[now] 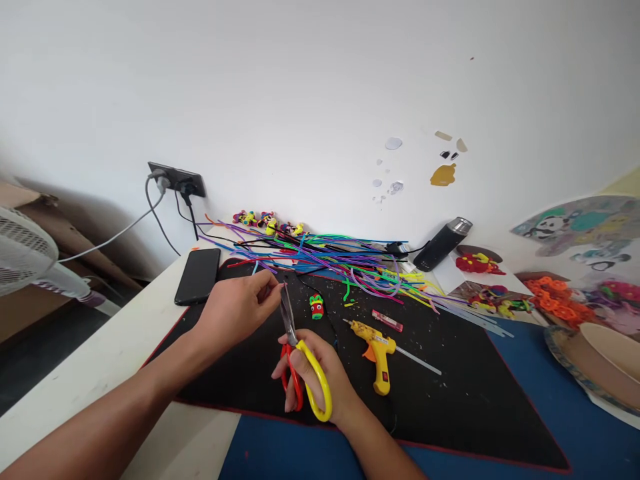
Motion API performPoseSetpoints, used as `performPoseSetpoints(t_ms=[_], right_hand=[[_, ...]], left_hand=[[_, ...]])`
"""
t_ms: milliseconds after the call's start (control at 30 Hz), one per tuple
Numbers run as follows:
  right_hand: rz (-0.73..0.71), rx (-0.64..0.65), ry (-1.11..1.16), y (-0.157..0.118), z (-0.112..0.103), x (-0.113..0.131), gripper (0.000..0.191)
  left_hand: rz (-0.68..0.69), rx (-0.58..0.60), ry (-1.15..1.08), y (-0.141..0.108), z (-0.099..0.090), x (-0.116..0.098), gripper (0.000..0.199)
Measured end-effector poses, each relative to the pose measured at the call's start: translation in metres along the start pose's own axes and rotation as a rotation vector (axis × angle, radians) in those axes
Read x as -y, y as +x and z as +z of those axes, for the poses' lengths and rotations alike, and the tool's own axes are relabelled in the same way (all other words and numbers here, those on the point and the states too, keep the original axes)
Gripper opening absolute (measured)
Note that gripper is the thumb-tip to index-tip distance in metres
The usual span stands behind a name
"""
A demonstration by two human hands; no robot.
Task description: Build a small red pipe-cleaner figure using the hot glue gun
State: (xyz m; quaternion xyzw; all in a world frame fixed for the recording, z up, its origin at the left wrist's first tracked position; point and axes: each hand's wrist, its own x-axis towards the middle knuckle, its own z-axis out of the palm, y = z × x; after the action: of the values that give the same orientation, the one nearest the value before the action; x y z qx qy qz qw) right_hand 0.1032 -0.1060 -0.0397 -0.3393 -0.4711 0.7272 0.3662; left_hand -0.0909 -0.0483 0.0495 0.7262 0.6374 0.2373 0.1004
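My right hand grips a pair of scissors by its red and yellow handles, blades pointing up and away. The fingers of my left hand are pinched together beside the blade tips; a tiny reddish bit shows there, too small to name. Just beyond the scissors, a small red and green figure with googly eyes stands on the black mat. To the right of my right hand lies a yellow glue gun, its clear glue stick poking out the back.
Many coloured pipe cleaners are heaped along the wall, with small finished figures behind them. A phone lies at the left, a red-and-white packet beyond the glue gun. A black flask leans at the back right, near a basket.
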Motion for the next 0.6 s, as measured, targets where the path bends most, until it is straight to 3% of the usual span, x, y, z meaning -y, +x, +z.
performPoseSetpoints(t_ms=[267,600], right_hand=[[-0.026,-0.074,-0.036,-0.0005,0.0025,0.0022,0.070],[-0.018,-0.079,-0.043,-0.0001,0.0034,0.0019,0.068]], left_hand=[[0.018,0.094,0.110,-0.0027,0.0017,-0.0055,0.033],[0.037,0.187,0.164,-0.0051,0.0054,-0.0100,0.028]])
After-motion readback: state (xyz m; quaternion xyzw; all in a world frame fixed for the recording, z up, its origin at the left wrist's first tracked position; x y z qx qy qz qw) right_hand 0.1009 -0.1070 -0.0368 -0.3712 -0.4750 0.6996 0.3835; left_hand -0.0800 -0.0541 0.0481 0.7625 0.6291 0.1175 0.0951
